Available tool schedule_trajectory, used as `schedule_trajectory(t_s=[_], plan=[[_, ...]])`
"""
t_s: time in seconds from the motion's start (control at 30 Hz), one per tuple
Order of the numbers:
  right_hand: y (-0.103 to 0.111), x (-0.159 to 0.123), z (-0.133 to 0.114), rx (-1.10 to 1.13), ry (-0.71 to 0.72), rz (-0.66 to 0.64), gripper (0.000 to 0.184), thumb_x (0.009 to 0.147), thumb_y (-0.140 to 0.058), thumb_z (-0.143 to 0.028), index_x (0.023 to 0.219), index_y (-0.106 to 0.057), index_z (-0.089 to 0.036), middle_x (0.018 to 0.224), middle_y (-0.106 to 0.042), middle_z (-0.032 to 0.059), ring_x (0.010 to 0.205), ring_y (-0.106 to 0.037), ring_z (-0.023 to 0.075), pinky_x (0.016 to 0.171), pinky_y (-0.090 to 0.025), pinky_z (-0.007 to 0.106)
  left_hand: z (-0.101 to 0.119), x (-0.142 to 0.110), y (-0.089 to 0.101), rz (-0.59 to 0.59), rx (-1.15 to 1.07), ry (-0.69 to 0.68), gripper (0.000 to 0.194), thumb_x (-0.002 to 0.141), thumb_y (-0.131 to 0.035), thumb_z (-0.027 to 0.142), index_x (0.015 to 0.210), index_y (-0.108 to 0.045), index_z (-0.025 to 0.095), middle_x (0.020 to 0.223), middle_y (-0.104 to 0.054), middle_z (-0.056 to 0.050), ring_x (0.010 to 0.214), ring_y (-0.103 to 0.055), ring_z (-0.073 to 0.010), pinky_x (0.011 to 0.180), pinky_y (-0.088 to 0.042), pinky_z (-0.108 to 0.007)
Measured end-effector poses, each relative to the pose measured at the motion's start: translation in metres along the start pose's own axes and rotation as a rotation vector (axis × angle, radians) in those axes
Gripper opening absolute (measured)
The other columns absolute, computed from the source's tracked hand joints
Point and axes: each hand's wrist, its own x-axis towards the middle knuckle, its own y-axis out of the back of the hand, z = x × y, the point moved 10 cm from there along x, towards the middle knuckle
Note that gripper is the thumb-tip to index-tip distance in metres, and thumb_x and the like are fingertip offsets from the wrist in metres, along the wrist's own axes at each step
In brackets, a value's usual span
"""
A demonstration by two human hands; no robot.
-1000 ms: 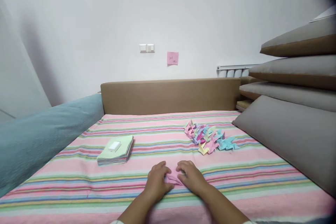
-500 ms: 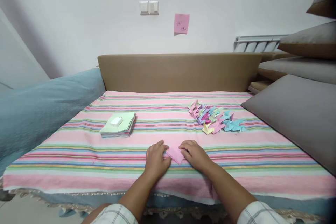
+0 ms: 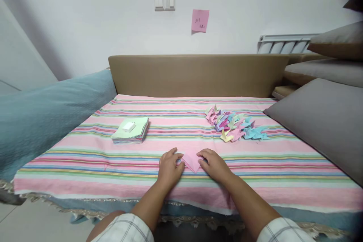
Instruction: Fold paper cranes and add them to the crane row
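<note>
A small folded sheet of pink paper (image 3: 191, 162) lies on the striped cloth, one corner pointing toward me. My left hand (image 3: 170, 167) pinches its left corner between thumb and forefinger. At the paper's right edge, my right hand (image 3: 214, 165) has its thumb and forefinger closed on it, the other fingers curled. Beyond the right hand lies a pile of folded paper cranes (image 3: 232, 124) in pink, yellow, purple, green and blue. To the left, a stack of coloured paper squares (image 3: 138, 130) carries a small white block (image 3: 128, 127) on top.
The striped cloth (image 3: 85, 166) covers the seat up to a brown backrest (image 3: 198, 75). A blue-covered armrest (image 3: 56, 109) bounds the left side. Grey cushions (image 3: 320, 117) are piled at the right. A pink note (image 3: 200, 20) is stuck on the wall beside switches (image 3: 164, 3).
The view has tilted down slightly, so the scene sits higher and a little to the right. My left thumb has moved closer to the forefinger at the paper's corner. Both hands stay at the paper.
</note>
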Motion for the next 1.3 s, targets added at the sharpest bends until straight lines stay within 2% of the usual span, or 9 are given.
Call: schedule_trajectory(t_s=[0.23, 0.57, 0.7, 0.83, 1.03, 1.3], plan=[[-0.002, -0.001, -0.004, 0.043, -0.004, -0.011, 0.028, 0.079, -0.050, -0.017, 0.103, -0.064, -0.016, 0.104, -0.063, 0.0095, 0.100, -0.056, 0.0206, 0.092, -0.042, 0.035, -0.003, 0.001, 0.000, 0.003, -0.072, 0.023, 0.022, 0.073, -0.056, 0.021, 0.092, -0.067, 0.025, 0.127, -0.056, -0.004, 0.117, -0.049, -0.0240, 0.101, -0.032, -0.044], [-0.004, -0.002, -0.007, 0.107, -0.011, -0.013, 0.027, 0.074, -0.054, -0.013, 0.098, -0.065, -0.018, 0.099, -0.064, 0.0074, 0.093, -0.058, 0.0193, 0.086, -0.045, 0.033, -0.002, 0.001, 0.004, 0.065, -0.085, 0.043, 0.009, 0.069, -0.057, 0.018, 0.077, -0.060, 0.022, 0.123, -0.058, -0.004, 0.113, -0.051, -0.0235, 0.098, -0.034, -0.042], [-0.006, -0.003, -0.014, 0.119, 0.023, -0.008, 0.027, 0.075, -0.053, -0.012, 0.097, -0.065, -0.020, 0.097, -0.065, 0.0066, 0.092, -0.058, 0.0192, 0.084, -0.046, 0.034, -0.003, 0.000, 0.007, 0.092, -0.080, 0.044, 0.008, 0.071, -0.057, 0.019, 0.078, -0.057, 0.022, 0.119, -0.059, -0.005, 0.112, -0.051, -0.0234, 0.096, -0.036, -0.041], [-0.009, -0.005, -0.020, 0.069, 0.068, -0.015, 0.025, 0.077, -0.053, -0.014, 0.098, -0.066, -0.020, 0.099, -0.064, 0.0067, 0.095, -0.056, 0.0196, 0.087, -0.044, 0.035, -0.001, 0.000, 0.004, 0.076, -0.032, 0.033, 0.008, 0.072, -0.057, 0.020, 0.080, -0.060, 0.022, 0.123, -0.057, -0.006, 0.114, -0.049, -0.0241, 0.097, -0.035, -0.042], [-0.010, -0.006, -0.017, -0.056, 0.053, -0.009, 0.024, 0.078, -0.056, -0.018, 0.101, -0.066, -0.020, 0.094, -0.061, 0.0063, 0.091, -0.053, 0.0198, 0.083, -0.043, 0.034, 0.002, -0.001, -0.001, 0.029, 0.030, 0.025, 0.017, 0.074, -0.058, 0.026, 0.088, -0.068, 0.027, 0.127, -0.055, -0.002, 0.116, -0.047, -0.0260, 0.100, -0.032, -0.045], [-0.015, -0.008, -0.020, -0.082, 0.060, -0.049, 0.025, 0.082, -0.054, -0.023, 0.105, -0.064, -0.021, 0.093, -0.061, 0.0064, 0.090, -0.054, 0.0196, 0.082, -0.042, 0.034, 0.002, -0.002, -0.001, 0.029, 0.013, 0.031, 0.018, 0.071, -0.062, 0.027, 0.088, -0.069, 0.030, 0.127, -0.055, 0.001, 0.115, -0.048, -0.0250, 0.102, -0.029, -0.046]])
